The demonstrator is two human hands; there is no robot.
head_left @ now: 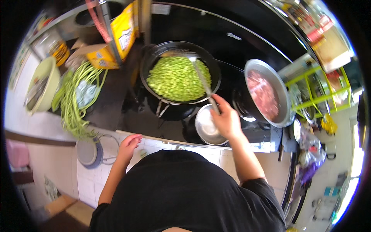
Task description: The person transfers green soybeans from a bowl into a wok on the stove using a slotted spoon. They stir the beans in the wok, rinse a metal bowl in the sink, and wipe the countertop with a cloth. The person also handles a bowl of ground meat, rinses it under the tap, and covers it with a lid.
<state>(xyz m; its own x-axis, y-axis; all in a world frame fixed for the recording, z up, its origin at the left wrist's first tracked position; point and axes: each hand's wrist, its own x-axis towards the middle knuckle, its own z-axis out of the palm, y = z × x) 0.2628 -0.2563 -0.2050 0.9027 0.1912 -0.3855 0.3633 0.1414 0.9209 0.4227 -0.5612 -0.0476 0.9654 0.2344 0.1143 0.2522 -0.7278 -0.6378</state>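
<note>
My right hand (227, 119) is closed round the handle of a metal spatula (203, 80), whose blade reaches into the far side of a black wok (215, 71). Chopped green beans (174, 80) fill much of the wok, which sits on the black stove. Just left of that hand, near the stove's front edge, is a small metal bowl (205, 123). My left hand (130, 147) hangs in front of the counter edge with nothing in it, its fingers loosely bent and apart from any object.
Right of the wok stands a large metal basin (285, 101) of pink raw meat (263, 92). Long green beans (75, 102) and a pale green bowl (49, 85) lie on the left counter. A green rack (309, 102) stands far right; a round grey object (89, 152) is below the counter.
</note>
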